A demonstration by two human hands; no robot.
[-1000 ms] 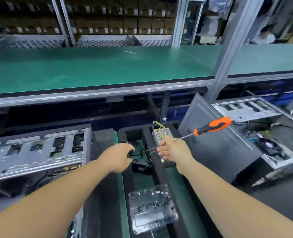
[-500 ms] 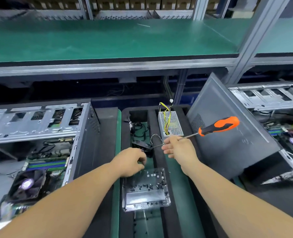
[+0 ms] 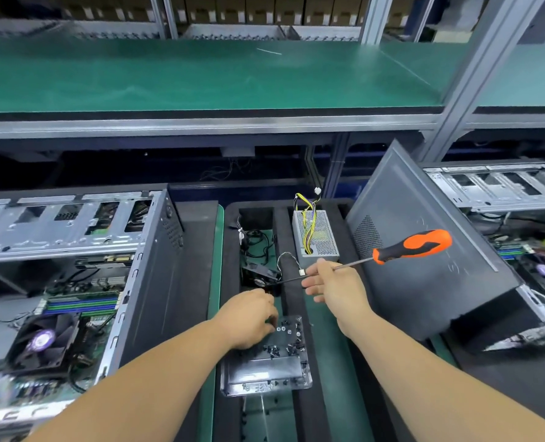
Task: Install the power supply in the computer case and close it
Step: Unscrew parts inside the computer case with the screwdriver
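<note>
My left hand (image 3: 249, 317) was down in the clear plastic tray (image 3: 266, 374), fingers curled among the small black screws (image 3: 284, 341) scattered over its far half; whether I actually had one pinched I could not tell, since my knuckles hid the fingertips. My right hand (image 3: 332, 283) held the orange-handled screwdriver (image 3: 411, 247) by its thin shaft between thumb and fingers, with the handle sticking out to the right and the tip pointing left toward the small black fan (image 3: 260, 275). That was a poor hold: I judged the heavy handle could swing or slip and knock the leaning side panel (image 3: 424, 250), or the tip could snag the fan's thin white-plugged wire (image 3: 292, 261). A screw fumbled from the tray might also have dropped into the black foam insert (image 3: 285, 237) and been lost in its slots. The power supply (image 3: 315, 232), a perforated silver box with yellow and black leads bunched on top, sat upright in the far right pocket of that foam, not yet in any case. The left pocket held the fan and a coil of black cable (image 3: 257, 242). The open computer case (image 3: 73, 282) lay on the desk to my left, motherboard showing.
</note>
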